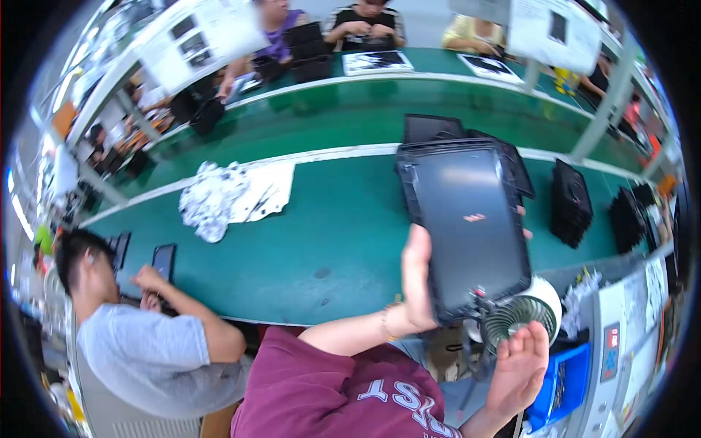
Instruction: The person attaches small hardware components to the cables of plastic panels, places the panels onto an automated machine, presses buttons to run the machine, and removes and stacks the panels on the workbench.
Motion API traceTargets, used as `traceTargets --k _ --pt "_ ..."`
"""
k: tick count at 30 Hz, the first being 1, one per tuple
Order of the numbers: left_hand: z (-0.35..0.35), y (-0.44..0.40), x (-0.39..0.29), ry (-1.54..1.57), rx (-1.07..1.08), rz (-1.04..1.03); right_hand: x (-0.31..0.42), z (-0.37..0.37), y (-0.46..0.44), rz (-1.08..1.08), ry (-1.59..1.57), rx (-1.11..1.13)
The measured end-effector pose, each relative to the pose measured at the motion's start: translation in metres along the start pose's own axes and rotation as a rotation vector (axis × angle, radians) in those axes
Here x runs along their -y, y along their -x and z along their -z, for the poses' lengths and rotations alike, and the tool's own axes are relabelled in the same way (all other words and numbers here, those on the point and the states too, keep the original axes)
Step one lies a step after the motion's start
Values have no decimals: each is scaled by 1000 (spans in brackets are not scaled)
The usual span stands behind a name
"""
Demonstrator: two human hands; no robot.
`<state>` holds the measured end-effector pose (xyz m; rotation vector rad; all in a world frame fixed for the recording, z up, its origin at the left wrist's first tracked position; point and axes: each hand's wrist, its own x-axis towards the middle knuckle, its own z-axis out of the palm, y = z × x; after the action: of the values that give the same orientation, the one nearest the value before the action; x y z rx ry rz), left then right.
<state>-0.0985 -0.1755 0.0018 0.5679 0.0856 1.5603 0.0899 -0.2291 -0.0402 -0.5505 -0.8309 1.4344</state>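
Observation:
My left hand point(416, 281) is closed around a black tablet-like screen panel point(478, 226), thumb along its left edge and fingertips showing at its right edge. The panel is tilted toward me, its glossy face reflecting light. Below the panel's lower right corner, my right hand point(520, 372) is raised with its fingers stretched out and nothing in it. A white round fan point(544, 296) with a green grille stands just beyond that hand. Behind the held panel lie other black panels point(432, 128), partly hidden by it.
On the green bench point(328, 248), a crumpled spotted plastic bag point(212, 197) lies beside a white sheet point(270, 190). Stacks of black panels point(571, 203) stand at right. A blue bin point(566, 383) sits low right. A co-worker point(153, 343) in grey works at left; several people sit across.

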Motion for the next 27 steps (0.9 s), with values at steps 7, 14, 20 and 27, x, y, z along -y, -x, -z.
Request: traceTargets --k 7,14,20,27 --pt "120 93 -89 -535 -700 -372 -13 11 3 -110 11 135" --pt "155 153 -122 -517 -970 -327 -19 12 0 -189 -89 446" --pt "181 173 -156 -1555 -1423 -193 -27 7 -1 -202 -51 507" --pt "155 157 -159 -1830 -1607 117 -21 10 4 -228 -63 468"
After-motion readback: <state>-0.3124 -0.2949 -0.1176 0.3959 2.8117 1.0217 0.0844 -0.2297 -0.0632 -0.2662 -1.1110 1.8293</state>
